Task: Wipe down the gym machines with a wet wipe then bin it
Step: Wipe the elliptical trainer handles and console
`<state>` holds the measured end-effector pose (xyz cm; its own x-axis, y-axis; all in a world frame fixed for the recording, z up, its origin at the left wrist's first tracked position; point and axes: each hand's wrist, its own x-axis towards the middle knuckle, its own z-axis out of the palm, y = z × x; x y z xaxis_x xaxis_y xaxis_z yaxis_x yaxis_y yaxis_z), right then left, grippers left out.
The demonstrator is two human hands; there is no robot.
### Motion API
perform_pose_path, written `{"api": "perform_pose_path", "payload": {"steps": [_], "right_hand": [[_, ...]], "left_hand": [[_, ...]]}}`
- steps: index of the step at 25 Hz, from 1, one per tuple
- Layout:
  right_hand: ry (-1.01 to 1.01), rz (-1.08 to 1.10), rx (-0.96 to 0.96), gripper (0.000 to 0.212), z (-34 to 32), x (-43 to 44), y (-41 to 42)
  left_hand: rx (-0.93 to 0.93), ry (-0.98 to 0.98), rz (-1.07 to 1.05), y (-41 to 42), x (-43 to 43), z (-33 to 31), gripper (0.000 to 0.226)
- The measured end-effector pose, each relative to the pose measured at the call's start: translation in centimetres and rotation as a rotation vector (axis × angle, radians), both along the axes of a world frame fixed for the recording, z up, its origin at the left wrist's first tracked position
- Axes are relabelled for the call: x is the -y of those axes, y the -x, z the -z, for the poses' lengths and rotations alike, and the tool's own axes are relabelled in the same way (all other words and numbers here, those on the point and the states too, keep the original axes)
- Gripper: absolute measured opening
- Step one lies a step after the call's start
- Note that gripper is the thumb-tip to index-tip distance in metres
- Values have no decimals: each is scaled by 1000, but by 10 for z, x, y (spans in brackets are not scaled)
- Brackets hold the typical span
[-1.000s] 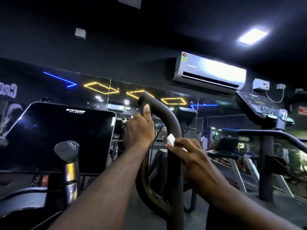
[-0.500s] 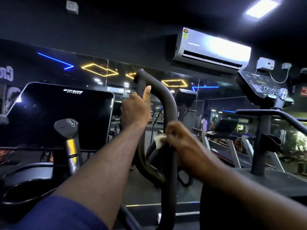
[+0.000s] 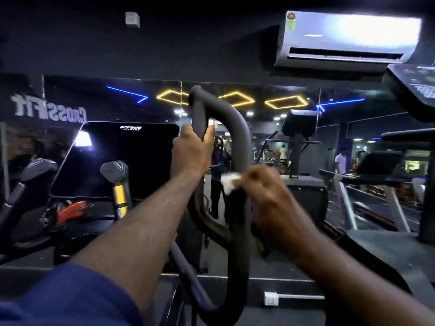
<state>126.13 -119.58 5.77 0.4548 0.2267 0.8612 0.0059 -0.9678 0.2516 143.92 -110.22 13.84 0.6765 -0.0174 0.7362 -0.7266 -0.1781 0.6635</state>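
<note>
Running nearly upright, the looped handle [image 3: 235, 118] is being gripped near its top by the left hand [image 3: 191, 150], while the wet wipe [image 3: 229, 183] is being pinched against the handle's right bar, lower down, by the right hand [image 3: 266, 194]; the coming stroke likely follows that upright length.

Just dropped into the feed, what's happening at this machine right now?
A person is wiping a gym machine's looped black handlebar. The left hand grips the loop's left side to steady it, while the right hand presses a white wet wipe against the right-hand bar. The right hand is motion-blurred, so its exact finger hold is unclear. The wipe is not yet binned, and no bin is in view. The dark console screen sits to the left.
</note>
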Motion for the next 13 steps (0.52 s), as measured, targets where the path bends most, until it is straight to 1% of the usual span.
{"api": "perform_pose_path", "payload": {"steps": [1,2,3,4,6,8,9,10,12,13], "right_hand": [[-77,8,97,29,-22,10,-9],[-126,-3,131,32,-33,17,-18],[-146,-44,119,34,-27,22,-23],[-155,-88,101,34,-7,24,-24],[-179,-215,81,34,54,19,-10],[-291,-388,95,36,83,25,-3],[-390,-460,171,29,76,32,-11],[-510,-515,272,22,52,40,-23],[-816,-581,400,28,-24,55,-50],[-937,-717,350,32,-56,60,-62]], "left_hand": [[-13,-3,18,2,1,-1,53],[-27,0,31,2,1,-1,52],[-35,2,28,2,2,-1,52],[-45,2,20,2,2,0,51],[-49,-6,0,2,4,-1,46],[-37,-36,-44,3,5,-1,43],[-33,-46,-72,5,5,-1,40],[-40,-44,-84,6,6,-2,38],[-33,-14,-72,9,7,0,39],[-24,-2,-82,8,8,0,42]]}}
